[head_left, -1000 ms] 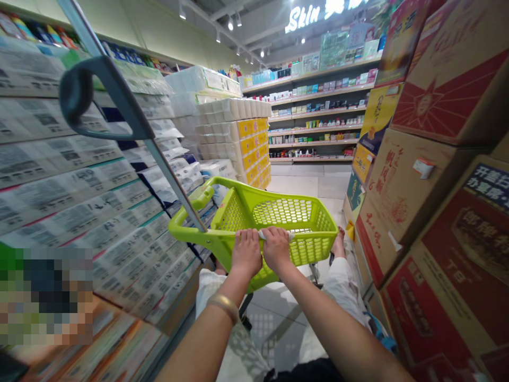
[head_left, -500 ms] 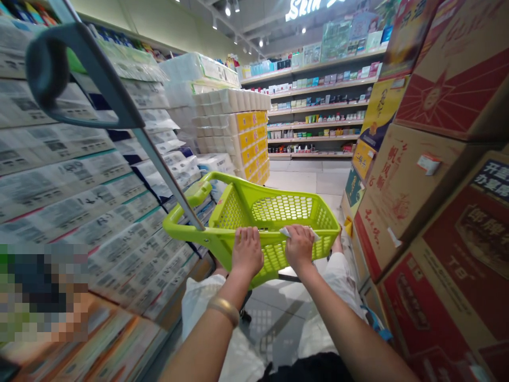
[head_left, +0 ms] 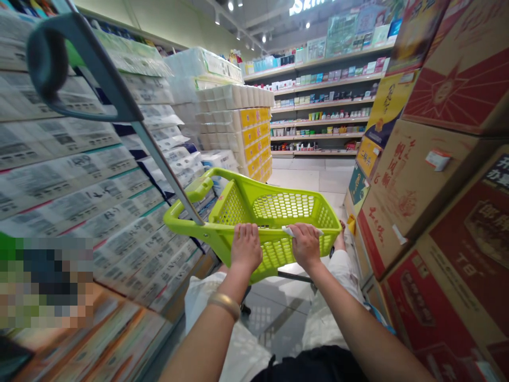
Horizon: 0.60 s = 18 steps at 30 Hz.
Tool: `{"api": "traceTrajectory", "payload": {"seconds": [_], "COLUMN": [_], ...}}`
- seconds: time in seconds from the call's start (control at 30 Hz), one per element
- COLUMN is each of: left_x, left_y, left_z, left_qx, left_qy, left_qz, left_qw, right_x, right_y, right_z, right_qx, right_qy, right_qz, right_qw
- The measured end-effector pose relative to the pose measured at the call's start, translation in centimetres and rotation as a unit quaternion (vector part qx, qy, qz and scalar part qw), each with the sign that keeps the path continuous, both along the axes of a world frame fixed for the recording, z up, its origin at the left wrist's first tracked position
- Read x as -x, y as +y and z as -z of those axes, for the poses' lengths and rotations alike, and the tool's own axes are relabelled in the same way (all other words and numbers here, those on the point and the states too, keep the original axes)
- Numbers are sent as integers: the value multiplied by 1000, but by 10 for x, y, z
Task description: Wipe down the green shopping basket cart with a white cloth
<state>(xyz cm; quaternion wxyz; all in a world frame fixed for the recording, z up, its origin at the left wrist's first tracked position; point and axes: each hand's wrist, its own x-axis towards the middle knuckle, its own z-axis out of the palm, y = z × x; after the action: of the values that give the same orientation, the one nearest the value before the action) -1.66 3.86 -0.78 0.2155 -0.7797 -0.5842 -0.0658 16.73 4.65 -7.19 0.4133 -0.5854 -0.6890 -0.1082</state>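
Note:
A lime-green plastic shopping basket (head_left: 254,183) with perforated sides stands in front of my legs, tilted in view. Its grey pull handle (head_left: 131,101) slants up to the left. My left hand (head_left: 246,246) curls over the basket's near rim, a gold bangle (head_left: 225,304) on that wrist. Farther right on the same rim, my right hand (head_left: 306,246) is closed over the edge, with a crumpled white tissue (head_left: 289,231) pressed beneath its fingers. No goods show in the visible part of the basket; its bottom is partly hidden.
Stacked paper packs (head_left: 119,180) line the left side, with wrapped toilet rolls (head_left: 238,98) beyond. Cardboard cartons (head_left: 413,170) rise close on my right. Shelves of small boxes and bottles (head_left: 318,106) stand across the far end of the tiled floor (head_left: 306,172).
My right hand has shifted slightly right along the rim with the tissue. The view has moved a little; my left hand stays on the rim.

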Motion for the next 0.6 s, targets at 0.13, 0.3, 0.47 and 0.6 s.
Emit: {"api": "traceTrajectory", "payload": {"seconds": [0.13,0.3,0.47,0.6], "left_x": [-3,-3,3,5], "left_y": [-1,0,2,2], "left_z": [0,1,2,2], "left_qx": [-5,-14,-17,-13], "left_qy": [1,-9,-12,-1], "left_qz": [-4,-3,3,6], "left_qw": [1000,1000,1000,1000], "right_x": [0,55,72,37], "right_y": [-1,4,8,6], "right_z": [-2,-22,-26,-14], "right_qx": [15,50,49,31], "right_qy": [40,58,29,0], "right_qz": [55,-2,-58,-53], "right_qw": [998,997,997,998]}}
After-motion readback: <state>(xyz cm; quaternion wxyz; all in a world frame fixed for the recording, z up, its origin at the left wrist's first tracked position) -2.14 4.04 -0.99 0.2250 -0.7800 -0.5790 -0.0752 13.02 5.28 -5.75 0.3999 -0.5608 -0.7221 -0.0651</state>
